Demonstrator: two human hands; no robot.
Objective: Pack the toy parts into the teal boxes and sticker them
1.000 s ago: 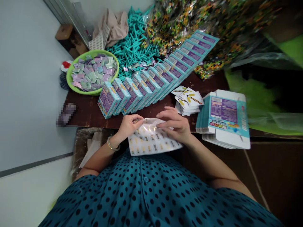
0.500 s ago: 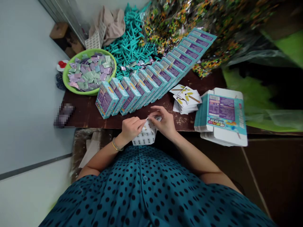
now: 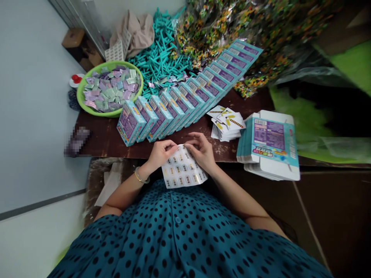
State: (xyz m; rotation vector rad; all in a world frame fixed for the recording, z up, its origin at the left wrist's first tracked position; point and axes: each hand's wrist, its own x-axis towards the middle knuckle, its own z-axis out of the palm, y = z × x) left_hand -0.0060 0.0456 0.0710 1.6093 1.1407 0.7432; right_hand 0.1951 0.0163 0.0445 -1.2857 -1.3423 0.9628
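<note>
A white sheet of oval stickers (image 3: 182, 170) with gold and dark print hangs at the table's front edge, before my body. My left hand (image 3: 160, 154) pinches its upper left edge between thumb and fingers. At the upper right edge, my right hand (image 3: 202, 151) grips the same sheet with thumb and forefinger, the other fingers curled. Just beyond my hands a slanting row of blue and purple boxes (image 3: 131, 119) stands on the dark table (image 3: 101, 143). A pile of white printed cards (image 3: 227, 125) lies to the right of my right hand.
A green bowl (image 3: 79, 94) full of small sachets stands at the left, near a heap of teal sticks (image 3: 158, 50). Bags of orange and green pieces (image 3: 232, 27) fill the back. Flattened boxes (image 3: 272, 141) are stacked at the right edge.
The sticker sheet has been opened out flatter and now shows more of its face. My hands have shifted slightly, and both still hold its upper edge.
</note>
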